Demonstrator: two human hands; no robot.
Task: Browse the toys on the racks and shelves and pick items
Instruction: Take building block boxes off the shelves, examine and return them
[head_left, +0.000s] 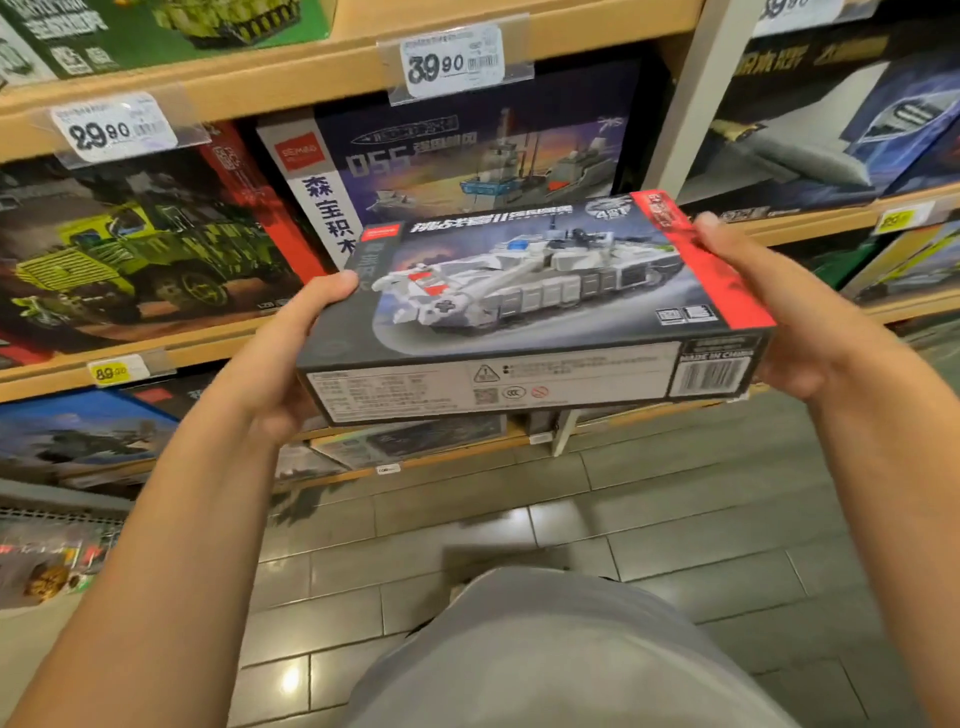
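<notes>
Tank box held up for a look

Both hands clamp the tank building-block box (535, 306) by its short ends, left hand (291, 353) thumb on the left top edge, right hand (779, 312) round the red end, in front of the shelf (291, 88) of boxed kits. To inspect it well, I'd keep it level, grip firm, and tilt it gently to read the label.

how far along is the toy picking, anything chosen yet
Done: one item is off the shelf, the tank box. In hand: the left hand and right hand grip its two ends and hold it face-up in front of the shelves, as if to inspect it. Left: the ship box and truck box sit untouched on the rack, so browsing may go on.
</notes>
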